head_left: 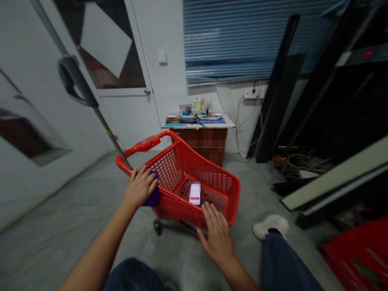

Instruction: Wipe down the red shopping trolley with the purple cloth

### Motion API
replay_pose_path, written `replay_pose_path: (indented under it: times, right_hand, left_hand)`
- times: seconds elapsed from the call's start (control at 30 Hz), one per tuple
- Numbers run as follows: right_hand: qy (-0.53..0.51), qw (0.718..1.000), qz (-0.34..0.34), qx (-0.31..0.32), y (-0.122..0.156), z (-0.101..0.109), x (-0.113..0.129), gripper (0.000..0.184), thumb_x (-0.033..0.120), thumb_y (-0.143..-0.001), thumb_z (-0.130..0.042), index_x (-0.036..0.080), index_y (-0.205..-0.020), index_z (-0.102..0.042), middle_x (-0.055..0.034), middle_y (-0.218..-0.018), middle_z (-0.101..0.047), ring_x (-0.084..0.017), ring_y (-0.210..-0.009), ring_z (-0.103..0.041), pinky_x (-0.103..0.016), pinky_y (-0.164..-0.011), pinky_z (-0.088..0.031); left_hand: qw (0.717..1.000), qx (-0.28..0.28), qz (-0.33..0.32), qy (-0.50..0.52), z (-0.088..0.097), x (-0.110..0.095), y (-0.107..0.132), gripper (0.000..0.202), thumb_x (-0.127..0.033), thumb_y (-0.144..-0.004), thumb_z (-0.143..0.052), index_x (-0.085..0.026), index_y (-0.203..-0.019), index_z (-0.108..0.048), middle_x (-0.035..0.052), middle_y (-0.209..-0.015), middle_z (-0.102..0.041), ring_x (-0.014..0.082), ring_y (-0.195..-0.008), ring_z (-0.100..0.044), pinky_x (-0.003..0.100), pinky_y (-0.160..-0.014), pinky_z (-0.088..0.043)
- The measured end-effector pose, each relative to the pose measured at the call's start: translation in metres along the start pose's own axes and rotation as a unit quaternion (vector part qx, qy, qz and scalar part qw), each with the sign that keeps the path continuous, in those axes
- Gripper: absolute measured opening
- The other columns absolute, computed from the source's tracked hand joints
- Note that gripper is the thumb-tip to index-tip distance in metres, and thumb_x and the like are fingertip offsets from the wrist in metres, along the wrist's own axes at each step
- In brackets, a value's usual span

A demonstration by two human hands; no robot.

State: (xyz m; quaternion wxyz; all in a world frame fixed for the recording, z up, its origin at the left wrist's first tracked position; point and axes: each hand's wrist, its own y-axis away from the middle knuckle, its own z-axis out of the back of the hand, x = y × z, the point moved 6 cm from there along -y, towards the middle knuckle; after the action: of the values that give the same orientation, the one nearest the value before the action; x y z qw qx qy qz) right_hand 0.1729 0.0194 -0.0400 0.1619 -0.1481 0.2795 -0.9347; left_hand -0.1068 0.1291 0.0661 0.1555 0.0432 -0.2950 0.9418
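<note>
Now — left hand: grip wrapped over purple object at cart rim
right hand: grip flat, open — fingers on near rim
cart: phone inside

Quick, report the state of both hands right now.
Left hand: closed over a purple object at the red cart rim.
Right hand: open, fingers spread against the cart's near wall, grasping nothing.
</note>
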Motion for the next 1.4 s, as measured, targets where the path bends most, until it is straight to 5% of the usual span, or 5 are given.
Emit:
replay_pose_path:
  times: [0.13,0.43,0.77,1.13,1.4]
  right_hand:
    - [-0.004,1.0,0.002,-0.004,0.0,-0.001,0.001,0.078,0.037,-0.092,-0.052,0.023,-0.157,-0.011,-0.0049,-0.154,-0.039,-0.025,-0.139,-0.039,-0.043,-0.11,-0.033]
    - [0.007,1.0,0.002,-0.011,0.001,0.002,-0.003,0.077,0.038,-0.093,-0.05,0.023,-0.157,-0.01,-0.0051,-0.153,-0.04,-0.025,-0.138,-0.04,-0.042,-0.109,-0.033]
    - [0.011,1.0,-0.013,-0.014,0.008,0.005,-0.001,0.079,0.038,-0.092,-0.051,0.022,-0.157,-0.01,-0.0041,-0.154,-0.038,-0.026,-0.14,-0.037,-0.044,-0.11,-0.032]
    - [-0.052,0.995,-0.014,0.086,0.006,-0.006,0.03,0.087,0.047,-0.09,-0.052,0.021,-0.157,-0.004,-0.0032,-0.161,-0.019,-0.026,-0.147,-0.022,-0.045,-0.116,-0.029]
    - [-0.04,0.991,0.063,0.114,0.042,0.01,-0.019,0.082,0.038,-0.092,-0.053,0.023,-0.157,-0.006,-0.0029,-0.159,-0.026,-0.023,-0.146,-0.025,-0.043,-0.116,-0.03]
  left_hand:
    - [1.0,0.0,0.008,-0.01,0.003,0.015,-0.004,0.038,-0.039,-0.097,-0.04,-0.019,-0.114,-0.068,0.0133,-0.125,-0.067,0.0351,-0.134,-0.046,0.061,-0.113,-0.027]
    - [0.997,0.001,-0.056,0.051,-0.003,-0.129,0.02,0.029,-0.032,-0.099,-0.042,-0.024,-0.114,-0.065,0.0081,-0.117,-0.07,0.0316,-0.123,-0.057,0.057,-0.111,-0.038]
    - [1.0,-0.01,0.007,-0.019,0.009,0.006,0.002,0.037,-0.04,-0.096,-0.042,-0.019,-0.112,-0.068,0.0131,-0.122,-0.068,0.0347,-0.13,-0.049,0.06,-0.114,-0.025]
    - [0.995,-0.009,-0.038,0.091,-0.021,-0.123,0.033,0.031,-0.035,-0.097,-0.044,-0.023,-0.114,-0.068,0.008,-0.118,-0.069,0.0283,-0.126,-0.052,0.054,-0.115,-0.028]
    - [0.999,0.032,-0.01,0.028,-0.023,-0.02,0.014,0.036,-0.041,-0.097,-0.043,-0.022,-0.119,-0.065,0.0102,-0.128,-0.065,0.0325,-0.134,-0.045,0.058,-0.115,-0.025]
